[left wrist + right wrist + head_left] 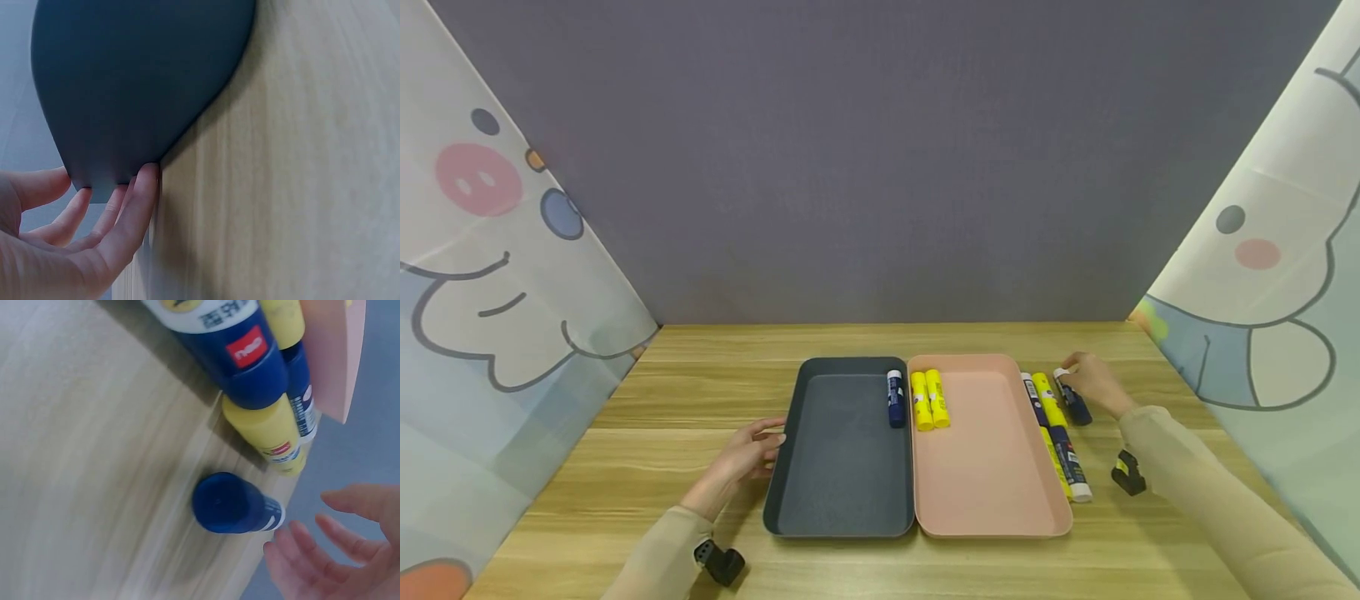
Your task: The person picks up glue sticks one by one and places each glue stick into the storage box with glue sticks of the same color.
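My left hand (748, 454) touches the left side of a dark grey tray (778, 500), its fingertips and thumb against the outer wall in the left wrist view. Inside that tray, along its right wall, lies a blue glue stick (896, 400) with a white cap. My right hand (1093, 385) is at the white-capped end of another blue glue stick (1077, 407), right of the trays. The right wrist view shows the thumb and fingers (340, 537) spread beside that cap, not closed round it.
A pink tray (977, 500) adjoins the grey one and holds two yellow glue sticks (929, 400). Along its right wall lie several more blue and yellow glue sticks (1067, 458). Behind the wooden table (715, 358) stands a grey panel (880, 167); cartoon-printed sheets (1277, 333) flank both sides.
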